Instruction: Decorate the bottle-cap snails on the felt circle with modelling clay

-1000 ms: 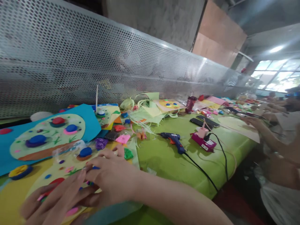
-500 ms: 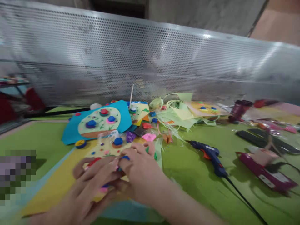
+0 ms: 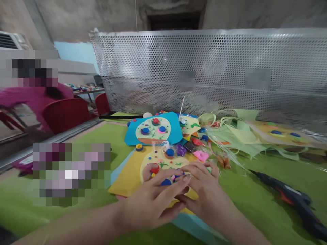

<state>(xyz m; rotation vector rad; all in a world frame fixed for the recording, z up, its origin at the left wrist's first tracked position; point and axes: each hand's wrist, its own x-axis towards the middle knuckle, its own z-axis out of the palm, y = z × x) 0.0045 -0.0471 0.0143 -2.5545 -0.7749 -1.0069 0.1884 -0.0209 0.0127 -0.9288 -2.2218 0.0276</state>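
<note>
Nearest, over the yellow card point(image 3: 127, 180), the left hand point(image 3: 153, 200) and right hand point(image 3: 206, 190) are brought together with fingers bent and tips nearly meeting; whether anything is pinched between them cannot be told. The card is laid on the green tabletop point(image 3: 87, 139), and on it a pale oval sheet point(image 3: 146, 162) is seen, partly covered by the fingers. A red clay dome point(image 3: 155, 167), a blue clay dome point(image 3: 170, 152) on a brown base, and small flowers and leaves are set on the oval. Its far part looks largely decorated; how finished the covered near part is cannot be judged.

At the right, a glue gun point(image 3: 288, 195) is left lying. Beyond the card, a purple clay packet point(image 3: 181, 150) and a pink clay packet point(image 3: 201, 156) are placed, with a blue card point(image 3: 131, 134) farther left, its oval bearing three domes and appearing more complete. Pale green paper scraps point(image 3: 245, 134) are heaped at the far right, before a perforated metal panel point(image 3: 163, 61). A person in pink point(image 3: 33, 98) is seen at the far left. No brand or writing can be read.
</note>
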